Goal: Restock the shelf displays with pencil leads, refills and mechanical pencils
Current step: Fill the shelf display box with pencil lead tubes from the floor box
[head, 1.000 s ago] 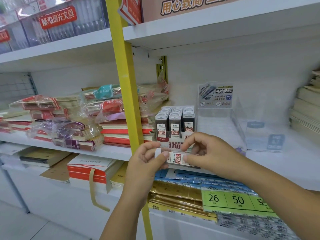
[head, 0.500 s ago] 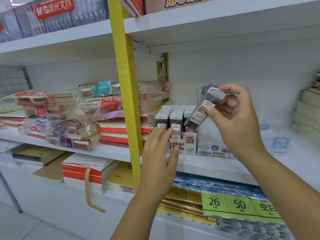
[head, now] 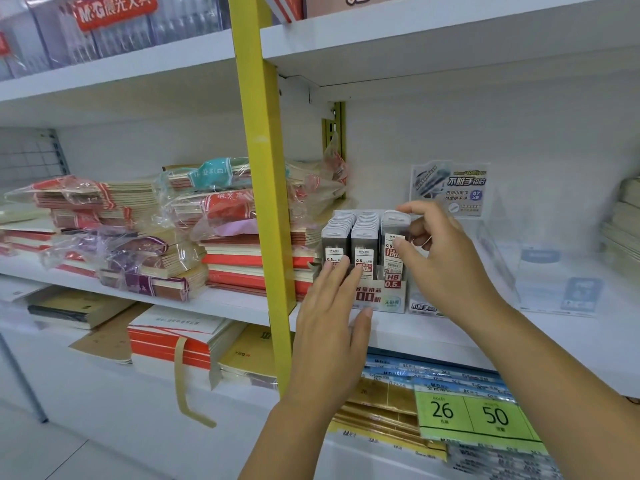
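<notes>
Over the display box (head: 381,301), right hand (head: 446,265) pinches a lead case (head: 393,237) upright, cap up; left hand (head: 332,327) flat, fingers straight.

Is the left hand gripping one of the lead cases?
No, the left hand lies flat, fingers straight, against the front of the display box.

right hand (head: 446,258) has lowered the lead case (head: 393,244) upright into the display box (head: 388,296).

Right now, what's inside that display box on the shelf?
Three rows of upright lead cases; the right hand pinches the right row's front case. The left hand covers part of the box.
</notes>
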Action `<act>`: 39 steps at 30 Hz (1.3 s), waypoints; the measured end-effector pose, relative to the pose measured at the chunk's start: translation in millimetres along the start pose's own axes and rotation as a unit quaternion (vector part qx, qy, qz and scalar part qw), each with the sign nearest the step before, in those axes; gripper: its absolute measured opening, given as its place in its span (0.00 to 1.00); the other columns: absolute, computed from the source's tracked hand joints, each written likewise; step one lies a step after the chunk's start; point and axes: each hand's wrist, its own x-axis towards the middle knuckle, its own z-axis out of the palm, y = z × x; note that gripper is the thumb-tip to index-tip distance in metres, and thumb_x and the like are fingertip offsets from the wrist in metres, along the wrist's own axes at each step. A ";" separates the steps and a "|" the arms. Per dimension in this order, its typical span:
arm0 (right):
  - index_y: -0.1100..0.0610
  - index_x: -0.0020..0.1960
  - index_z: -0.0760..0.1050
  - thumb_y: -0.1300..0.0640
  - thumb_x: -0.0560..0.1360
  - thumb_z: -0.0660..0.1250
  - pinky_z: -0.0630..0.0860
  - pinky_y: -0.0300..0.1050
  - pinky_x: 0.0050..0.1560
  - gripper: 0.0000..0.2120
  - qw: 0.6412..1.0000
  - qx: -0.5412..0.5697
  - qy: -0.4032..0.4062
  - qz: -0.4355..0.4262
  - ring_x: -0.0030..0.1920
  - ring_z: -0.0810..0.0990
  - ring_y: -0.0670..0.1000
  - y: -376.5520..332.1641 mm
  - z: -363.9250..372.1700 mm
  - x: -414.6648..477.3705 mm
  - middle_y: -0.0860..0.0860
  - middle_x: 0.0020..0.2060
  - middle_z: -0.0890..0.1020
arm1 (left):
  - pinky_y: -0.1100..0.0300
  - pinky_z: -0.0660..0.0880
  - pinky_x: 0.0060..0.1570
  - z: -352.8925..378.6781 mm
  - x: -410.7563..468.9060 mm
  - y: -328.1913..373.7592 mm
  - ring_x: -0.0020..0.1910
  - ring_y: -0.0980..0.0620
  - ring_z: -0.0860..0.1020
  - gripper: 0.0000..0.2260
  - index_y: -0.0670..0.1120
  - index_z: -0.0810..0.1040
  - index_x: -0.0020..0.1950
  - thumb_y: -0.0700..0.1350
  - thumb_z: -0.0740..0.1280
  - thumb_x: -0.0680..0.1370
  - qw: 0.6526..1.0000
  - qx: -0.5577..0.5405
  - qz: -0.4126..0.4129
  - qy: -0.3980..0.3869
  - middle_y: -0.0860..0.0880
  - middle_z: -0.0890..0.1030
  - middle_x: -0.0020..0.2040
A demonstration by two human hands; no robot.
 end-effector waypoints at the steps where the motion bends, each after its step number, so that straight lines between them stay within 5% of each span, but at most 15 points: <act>1: 0.45 0.61 0.71 0.57 0.75 0.67 0.68 0.35 0.48 0.16 0.999 -0.031 0.006 -0.007 0.50 0.71 0.42 2.2 2.8 -0.2 0.45 0.48 0.73 | 0.56 0.50 0.77 0.1 -0.1 -0.3 0.78 0.65 0.45 0.24 0.60 0.56 0.79 0.53 0.58 0.84 1.000 -0.004 0.000 0.001 0.64 0.54 0.80; 5: 0.52 0.61 0.76 0.56 0.75 0.67 0.61 0.39 0.53 0.14 0.989 -0.136 0.043 -0.035 0.58 0.65 0.49 10.7 9.3 -1.2 0.47 0.50 0.70 | 0.60 0.49 0.76 -0.2 -0.8 -0.6 0.78 0.66 0.44 0.24 0.61 0.55 0.79 0.53 0.58 0.84 1.000 -0.017 0.000 0.000 0.65 0.53 0.79; 8: 0.52 0.62 0.77 0.54 0.76 0.65 0.66 0.45 0.53 0.15 0.977 -0.198 0.061 -0.052 0.57 0.64 0.52 14.9 7.4 -1.0 0.52 0.53 0.72 | 0.62 0.48 0.75 -1.2 -0.8 0.8 0.77 0.67 0.45 0.24 0.62 0.55 0.78 0.53 0.59 0.84 0.999 -0.036 -0.001 -0.002 0.65 0.53 0.79; 14: 0.49 0.71 0.69 0.52 0.78 0.62 0.66 0.54 0.60 0.21 0.976 -0.216 0.000 -0.022 0.61 0.62 0.54 14.7 -1.6 -8.5 0.54 0.62 0.73 | 0.66 0.48 0.75 -7.2 -7.5 11.2 0.76 0.70 0.47 0.24 0.60 0.58 0.79 0.51 0.59 0.84 0.998 -0.064 -0.026 -0.011 0.66 0.55 0.78; 18: 0.48 0.75 0.62 0.52 0.80 0.58 0.60 0.47 0.65 0.24 0.984 -0.177 -0.036 -0.007 0.66 0.60 0.51 6.3 -23.9 -18.3 0.51 0.66 0.70 | 0.74 0.47 0.71 -15.4 -27.9 13.5 0.74 0.74 0.47 0.24 0.61 0.57 0.78 0.51 0.60 0.83 0.998 -0.042 -0.037 -0.030 0.70 0.55 0.75; 22: 0.50 0.70 0.69 0.56 0.80 0.59 0.67 0.41 0.58 0.18 0.994 -0.093 -0.034 -0.047 0.58 0.69 0.46 -8.8 -45.4 -50.8 0.47 0.57 0.75 | 0.82 0.51 0.64 -19.2 -62.6 11.9 0.68 0.70 0.60 0.21 0.57 0.66 0.75 0.48 0.64 0.82 0.998 -0.037 -0.049 -0.027 0.64 0.67 0.69; 26: 0.45 0.63 0.72 0.55 0.80 0.59 0.68 0.29 0.46 0.13 0.986 -0.033 -0.159 -0.047 0.47 0.73 0.40 -2.7 -50.0 -124.4 0.41 0.47 0.74 | 0.73 0.64 0.60 -5.7 -113.3 9.0 0.62 0.59 0.71 0.17 0.52 0.72 0.71 0.48 0.66 0.81 0.994 -0.011 -0.033 -0.102 0.56 0.76 0.63; 29: 0.47 0.60 0.75 0.56 0.80 0.60 0.69 0.31 0.43 0.11 0.965 -0.039 -0.251 0.071 0.45 0.74 0.40 29.4 -40.7 -200.2 0.41 0.48 0.75 | 0.62 0.70 0.60 22.3 -173.3 -4.3 0.61 0.54 0.74 0.18 0.50 0.72 0.71 0.48 0.65 0.82 0.970 -0.019 -0.079 -0.231 0.52 0.76 0.65; 31: 0.47 0.58 0.76 0.56 0.81 0.60 0.73 0.38 0.46 0.10 0.934 -0.036 -0.312 0.170 0.46 0.75 0.41 56.2 -28.8 -250.3 0.43 0.51 0.78 | 0.66 0.66 0.61 46.2 -220.8 -17.8 0.63 0.52 0.74 0.19 0.49 0.69 0.74 0.47 0.63 0.82 0.938 -0.030 -0.129 -0.320 0.50 0.74 0.68; 33: 0.47 0.58 0.76 0.55 0.81 0.60 0.72 0.33 0.46 0.10 0.894 -0.014 -0.369 0.253 0.48 0.77 0.42 81.3 -12.9 -295.1 0.42 0.53 0.78 | 0.66 0.64 0.64 69.8 -267.1 -30.4 0.67 0.51 0.73 0.21 0.48 0.65 0.76 0.48 0.62 0.83 0.899 -0.047 -0.201 -0.385 0.49 0.71 0.71; 36: 0.49 0.59 0.77 0.56 0.80 0.61 0.67 0.25 0.43 0.10 0.844 0.001 -0.396 0.362 0.52 0.77 0.44 113.6 12.5 -353.3 0.43 0.52 0.79 | 0.62 0.66 0.67 99.4 -322.9 -39.9 0.68 0.51 0.72 0.23 0.46 0.61 0.78 0.49 0.61 0.84 0.837 -0.080 -0.319 -0.437 0.47 0.67 0.74; 39: 0.50 0.64 0.74 0.55 0.79 0.63 0.69 0.33 0.49 0.13 0.780 0.011 -0.423 0.460 0.52 0.76 0.45 140.6 34.6 -406.2 0.48 0.56 0.80 | 0.64 0.67 0.63 121.5 -357.5 -43.3 0.67 0.53 0.73 0.24 0.47 0.60 0.79 0.51 0.60 0.84 0.790 -0.115 -0.397 -0.452 0.48 0.67 0.75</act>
